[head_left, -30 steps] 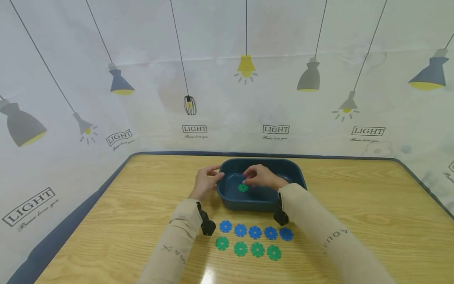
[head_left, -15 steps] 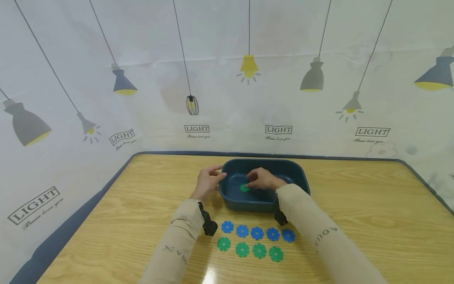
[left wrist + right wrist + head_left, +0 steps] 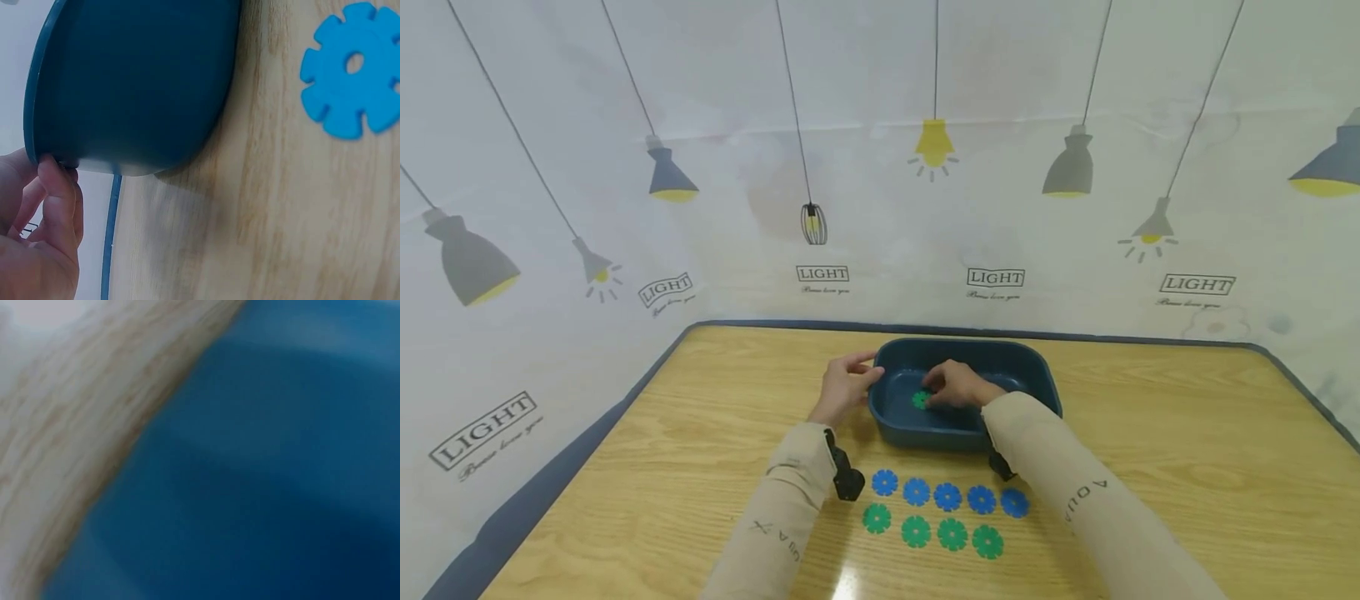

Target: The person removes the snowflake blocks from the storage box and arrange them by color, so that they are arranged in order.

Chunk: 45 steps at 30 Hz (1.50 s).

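Note:
A dark blue basin (image 3: 932, 438) stands on the wooden table. My left hand (image 3: 841, 388) holds its left rim, thumb over the edge and fingers against the outside; the left wrist view shows the same grip at the basin wall (image 3: 131, 87). Inside the basin lies a green notched plastic disc (image 3: 919, 400), a snowflake building piece. My right hand (image 3: 958, 387) reaches in with thumb and fingers curled at the disc's right edge, covering part of it. In the right wrist view there is only blurred basin wall (image 3: 250, 475) and table; the fingers are hidden there.
In front of the basin is a row of several blue discs (image 3: 947, 497), one of them a large blue disc (image 3: 353, 72) in the left wrist view. Nearer me lies a row of several green discs (image 3: 952, 534). A printed cloth wall (image 3: 895, 208) borders the table.
My right hand has come down from just above the green disc to its edge. The left hand keeps its hold on the rim. The head view has shifted slightly.

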Tool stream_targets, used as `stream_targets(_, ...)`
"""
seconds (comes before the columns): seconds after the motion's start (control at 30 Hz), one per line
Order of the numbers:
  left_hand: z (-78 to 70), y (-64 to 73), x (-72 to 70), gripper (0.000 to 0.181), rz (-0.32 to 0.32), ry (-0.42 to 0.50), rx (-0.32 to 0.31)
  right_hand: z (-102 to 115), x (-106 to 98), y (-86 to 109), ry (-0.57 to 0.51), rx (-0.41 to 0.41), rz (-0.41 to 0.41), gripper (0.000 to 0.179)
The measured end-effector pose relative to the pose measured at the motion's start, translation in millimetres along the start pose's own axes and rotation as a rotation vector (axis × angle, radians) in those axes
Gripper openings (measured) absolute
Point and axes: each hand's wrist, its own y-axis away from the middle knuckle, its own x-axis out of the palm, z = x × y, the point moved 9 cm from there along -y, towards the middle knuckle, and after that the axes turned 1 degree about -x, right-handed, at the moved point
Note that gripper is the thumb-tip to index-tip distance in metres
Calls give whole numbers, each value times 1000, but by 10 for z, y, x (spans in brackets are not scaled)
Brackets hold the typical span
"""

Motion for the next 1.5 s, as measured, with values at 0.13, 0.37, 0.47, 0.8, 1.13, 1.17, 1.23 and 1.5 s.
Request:
stream_targets(0.13,-11,6,3,34,-3,-7,-1,13,-14,5,18,-16,-13,30)
stream_targets(0.37,6,5,1,34,-5,-21,-12,14,2,8,15,-9,-5,22)
stream_targets(0.47,14,6,3,34,-4,-13,-16,9,12,10,12,-4,8,21)
stream_targets(0.8,11,6,6,34,-1,-9,-6,4,34,1,-11,-31,25,27)
stream_targets(1.13,18,-5,-4,34,11,0,1,18,40,9,-27,-20,35,24)
stream_targets(1.17,20,-6,-6,34,11,-2,-3,21,37,11,-30,-18,34,24)
stream_targets(1.23,21,-6,-7,34,13,-4,-6,28,28,16,-41,-19,29,23)
stream_targets(1.5,12,-5,10,34,9,-2,-3,-7,-30,31,-134,-9,4,19)
